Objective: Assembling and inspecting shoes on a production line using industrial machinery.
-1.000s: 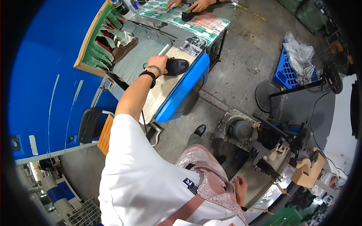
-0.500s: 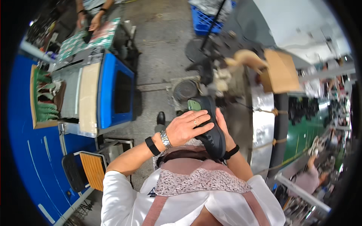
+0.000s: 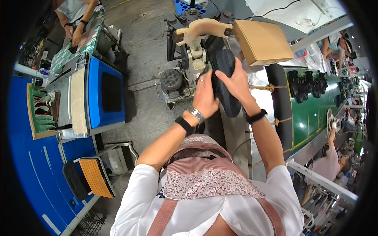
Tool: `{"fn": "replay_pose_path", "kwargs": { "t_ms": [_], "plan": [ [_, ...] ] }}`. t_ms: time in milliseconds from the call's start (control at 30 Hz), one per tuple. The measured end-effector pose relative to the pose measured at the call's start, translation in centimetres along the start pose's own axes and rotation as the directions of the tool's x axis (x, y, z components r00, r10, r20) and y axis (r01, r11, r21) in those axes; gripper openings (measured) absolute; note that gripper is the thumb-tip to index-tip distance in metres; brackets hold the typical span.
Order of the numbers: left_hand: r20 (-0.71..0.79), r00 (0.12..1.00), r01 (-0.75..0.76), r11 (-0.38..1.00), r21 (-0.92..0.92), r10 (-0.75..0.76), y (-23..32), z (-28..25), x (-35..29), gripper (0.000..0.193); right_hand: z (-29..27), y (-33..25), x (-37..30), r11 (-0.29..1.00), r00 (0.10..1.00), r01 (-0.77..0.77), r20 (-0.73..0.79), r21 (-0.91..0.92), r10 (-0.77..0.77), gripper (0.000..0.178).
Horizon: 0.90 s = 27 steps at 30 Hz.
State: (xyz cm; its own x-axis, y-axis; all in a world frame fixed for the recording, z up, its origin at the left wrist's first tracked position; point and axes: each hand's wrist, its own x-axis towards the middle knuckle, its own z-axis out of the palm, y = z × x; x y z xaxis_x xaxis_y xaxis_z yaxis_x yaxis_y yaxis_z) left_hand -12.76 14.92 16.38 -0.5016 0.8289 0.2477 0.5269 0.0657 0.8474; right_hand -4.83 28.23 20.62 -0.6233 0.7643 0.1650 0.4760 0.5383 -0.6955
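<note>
Head view: your left hand [image 3: 204, 96] and right hand [image 3: 237, 83] clasp a black shoe [image 3: 229, 103] between them, nearer than the cardboard box [image 3: 263, 42]. Seemingly you're positioning it; the next move needs an even grip.

Lifted from the worktop [image 3: 78, 104] where it lay a second ago, a black shoe [image 3: 226, 93] now shows its sole at upper centre. The right hand [image 3: 238, 83], earlier hanging at lower right, has joined the left hand [image 3: 205, 96] in holding it.
</note>
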Motion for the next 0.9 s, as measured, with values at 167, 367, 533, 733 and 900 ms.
{"fn": "replay_pose_path", "kwargs": {
  "t_ms": [167, 367, 533, 733, 900],
  "plan": [
    [-0.008, 0.999, 0.05, 0.997, -0.062, -0.05, -1.2, 0.2, 0.2, 0.094, 0.2, -1.7, 1.4, 0.975, 0.996, 0.033, 0.09, -0.218, -0.013, 0.08],
    [-0.005, 0.985, 0.165, 0.962, -0.217, -0.17, -2.8, 0.3, 0.1, 0.071, 2.1, -3.0, 2.2, 0.927, 0.989, 0.131, 0.109, -0.351, -0.099, 0.077],
    [0.243, 0.788, 0.569, 0.52, -0.637, -0.565, -5.6, 4.0, -2.3, 0.058, 1.1, -1.8, -0.5, 0.938, 0.997, 0.08, 0.037, -0.337, -0.072, 0.076],
    [0.479, 0.824, 0.281, -0.517, -0.808, -0.301, -3.3, 9.6, 0.1, 0.077, 1.0, -3.0, -1.2, 0.964, 0.995, 0.066, 0.09, -0.256, -0.044, 0.072],
    [0.485, 0.66, 0.259, -0.432, -0.864, -0.574, -1.9, 9.9, 1.6, 0.081, 1.4, -1.7, -0.9, 0.968, 0.997, 0.078, 0.04, -0.239, -0.071, 0.076]
  ]
}}
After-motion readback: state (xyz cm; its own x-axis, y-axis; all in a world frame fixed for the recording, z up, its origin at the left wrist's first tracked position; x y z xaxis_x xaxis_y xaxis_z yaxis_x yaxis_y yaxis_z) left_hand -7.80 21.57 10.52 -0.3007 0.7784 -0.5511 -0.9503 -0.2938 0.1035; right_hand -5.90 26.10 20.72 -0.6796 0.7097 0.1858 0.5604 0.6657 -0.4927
